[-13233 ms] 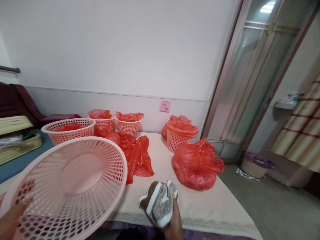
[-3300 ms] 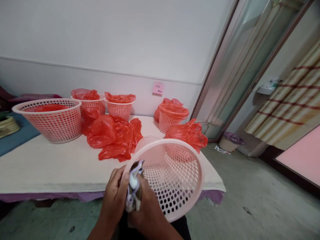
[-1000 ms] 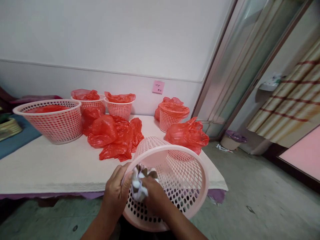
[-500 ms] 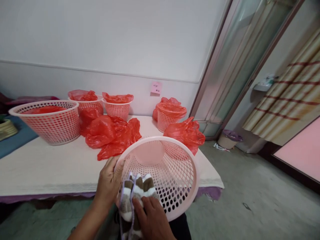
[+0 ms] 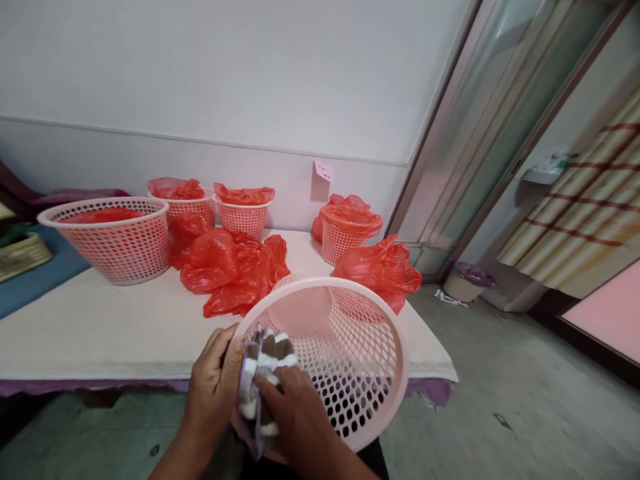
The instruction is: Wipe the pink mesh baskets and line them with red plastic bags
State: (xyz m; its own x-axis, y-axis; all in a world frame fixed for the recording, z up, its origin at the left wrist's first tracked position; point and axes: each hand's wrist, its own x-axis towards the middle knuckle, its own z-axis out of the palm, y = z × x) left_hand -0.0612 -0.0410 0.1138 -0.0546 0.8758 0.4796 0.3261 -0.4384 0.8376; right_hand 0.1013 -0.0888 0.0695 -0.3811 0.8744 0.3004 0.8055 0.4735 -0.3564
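Observation:
A pink plastic basket [image 5: 367, 327] with a lattice wall is tilted in front of me, its wide mouth facing me. My left hand [image 5: 213, 380] is closed on its left rim, the thumb over the edge and the fingers mostly out of sight outside. Inside that left part, my right hand [image 5: 300, 407] presses a folded cloth [image 5: 270, 350], fuzzy, striped brown, white and grey with a purple edge. Its fingers are bent over the cloth, the tips partly hidden. The cloth's upper end lies close by my left thumb.
Behind, on a white-covered table [image 5: 125, 333], stand a larger pink basket [image 5: 125, 250] and several smaller ones lined with red bags. Crumpled red plastic bags [image 5: 235, 267] lie among them. A waste bin [image 5: 465, 283] is on the floor at right.
My right hand and the cloth have moved up and left against the basket's wall, and the cloth is more bunched. The pink note on the wall has flipped upward.

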